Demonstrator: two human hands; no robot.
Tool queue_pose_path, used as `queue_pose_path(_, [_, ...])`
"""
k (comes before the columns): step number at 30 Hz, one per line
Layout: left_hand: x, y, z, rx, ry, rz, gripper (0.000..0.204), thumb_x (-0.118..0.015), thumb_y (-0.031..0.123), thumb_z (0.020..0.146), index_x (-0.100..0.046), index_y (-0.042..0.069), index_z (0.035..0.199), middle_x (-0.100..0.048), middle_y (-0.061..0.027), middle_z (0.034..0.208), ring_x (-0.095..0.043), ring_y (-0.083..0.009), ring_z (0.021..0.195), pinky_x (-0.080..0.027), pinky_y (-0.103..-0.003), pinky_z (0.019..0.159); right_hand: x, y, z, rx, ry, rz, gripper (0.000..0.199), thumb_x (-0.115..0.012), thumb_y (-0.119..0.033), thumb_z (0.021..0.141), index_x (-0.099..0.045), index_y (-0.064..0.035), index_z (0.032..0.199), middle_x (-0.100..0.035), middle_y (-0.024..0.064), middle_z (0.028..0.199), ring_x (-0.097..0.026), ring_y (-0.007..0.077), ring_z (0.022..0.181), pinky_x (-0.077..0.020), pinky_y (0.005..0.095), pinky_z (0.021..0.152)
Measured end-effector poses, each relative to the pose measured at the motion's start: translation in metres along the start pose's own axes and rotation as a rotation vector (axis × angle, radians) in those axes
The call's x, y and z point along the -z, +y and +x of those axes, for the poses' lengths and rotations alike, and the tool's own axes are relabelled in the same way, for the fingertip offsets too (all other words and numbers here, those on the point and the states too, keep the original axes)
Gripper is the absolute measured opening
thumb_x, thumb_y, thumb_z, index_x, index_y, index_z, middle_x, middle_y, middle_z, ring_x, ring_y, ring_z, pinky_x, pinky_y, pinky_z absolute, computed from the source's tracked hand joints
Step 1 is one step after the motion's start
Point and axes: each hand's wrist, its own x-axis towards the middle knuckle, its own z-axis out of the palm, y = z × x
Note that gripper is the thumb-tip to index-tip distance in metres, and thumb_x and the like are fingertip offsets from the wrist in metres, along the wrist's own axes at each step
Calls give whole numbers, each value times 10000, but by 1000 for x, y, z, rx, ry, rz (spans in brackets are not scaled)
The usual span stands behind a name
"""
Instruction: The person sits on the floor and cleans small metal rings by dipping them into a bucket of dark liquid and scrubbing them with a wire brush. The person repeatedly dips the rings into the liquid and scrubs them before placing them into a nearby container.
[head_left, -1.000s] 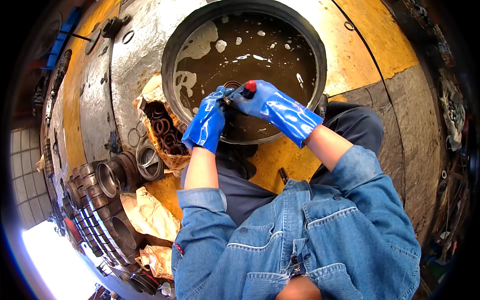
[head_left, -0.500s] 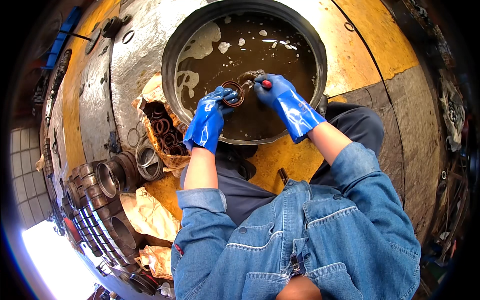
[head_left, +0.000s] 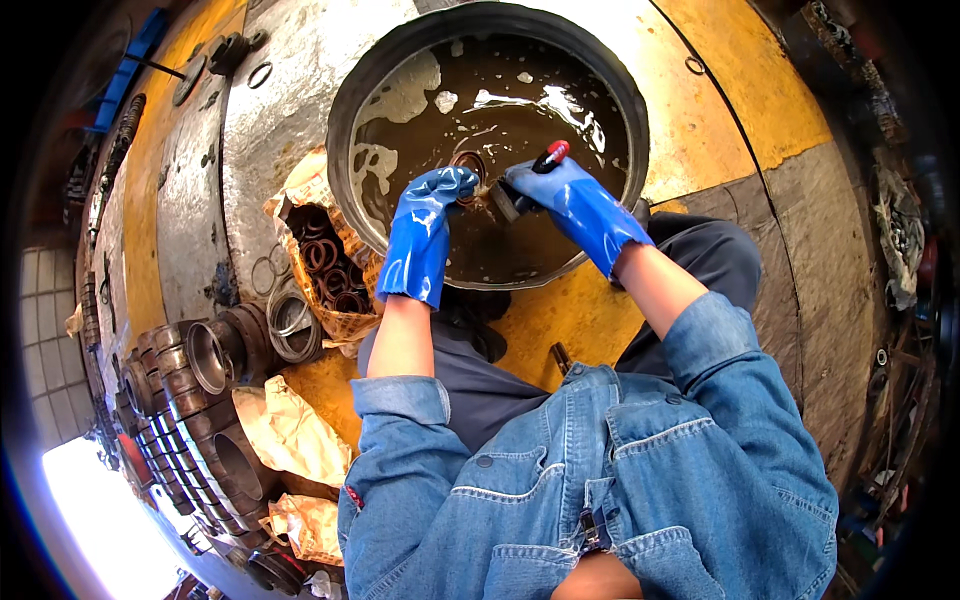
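Both my hands wear blue rubber gloves and are held over a wide dark tub [head_left: 338, 150] of murky brown liquid. My left hand [head_left: 440, 190] is closed on a brown ring [head_left: 468, 160], whose upper part stands out past the fingers. In my right hand [head_left: 550, 185] is a brush [head_left: 508, 200] with a dark body and a red-tipped handle showing above the glove. Its bristles point left, close against the ring. Whether they touch it I cannot tell. White foam patches float at the tub's left side, and light glints off the liquid.
Left of the tub sits a torn paper bag [head_left: 325, 250] full of brown rings, beside several thin metal rings [head_left: 293, 325]. Stacked metal cylinders [head_left: 205, 400] and crumpled brown paper [head_left: 290, 430] lie lower left. My bent legs are close to the tub's near rim.
My right hand has turned, so the brush and its red-tipped handle show more. The ring has tilted in my left hand, whose fingers have closed more. Ripples have spread on the liquid.
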Motion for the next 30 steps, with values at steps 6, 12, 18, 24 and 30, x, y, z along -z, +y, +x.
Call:
queue_pose_path(6, [-11, 6, 20, -489, 12, 1088, 189, -828, 205, 916, -795, 94, 1065, -810, -100, 1044, -777, -316, 955, -609, -399, 844, 5, 32, -30, 314, 150, -84, 274, -731, -324, 961, -829, -129, 1126, -829, 119, 1067, -803, 296, 1016, -619, 391, 933])
queue_pose_path(12, [-27, 1, 22, -1191, 18, 1367, 256, -882, 205, 742, -769, 140, 962, -815, -63, 1076, -777, -314, 1076, -627, -454, 849, 7, 69, -41, 553, 328, -523, 208, -742, -249, 964, -818, -143, 1126, -805, 154, 1099, -768, 378, 1036, -627, 462, 913])
queue_pose_path(18, [-18, 12, 7, -1037, 82, 1405, 251, -884, 234, 755, -745, 139, 941, -806, -44, 1084, -772, -299, 1082, -628, -429, 808, 2, 78, -36, 676, 376, -530, 195, -749, -222, 966, -813, -102, 1106, -796, 193, 1040, -766, 408, 991, -614, 475, 892])
queue_pose_path(24, [24, 87, -3, -294, 462, 1526, 224, -781, 228, 919, -773, 131, 1121, -774, -79, 1210, -756, -275, 1150, -645, -413, 869, 15, 86, -34, 554, 339, -575, 250, -744, -271, 979, -817, -113, 1158, -808, 179, 1101, -776, 390, 1045, -617, 457, 933])
queue_pose_path(30, [173, 51, 14, -374, 884, 1577, 341, -745, 300, 978, -666, 107, 1247, -698, -112, 1138, -695, -283, 1103, -577, -459, 911, -1, 77, -34, 466, 283, -585, 273, -727, -308, 984, -813, -124, 1166, -806, 181, 1110, -769, 402, 1056, -613, 465, 943])
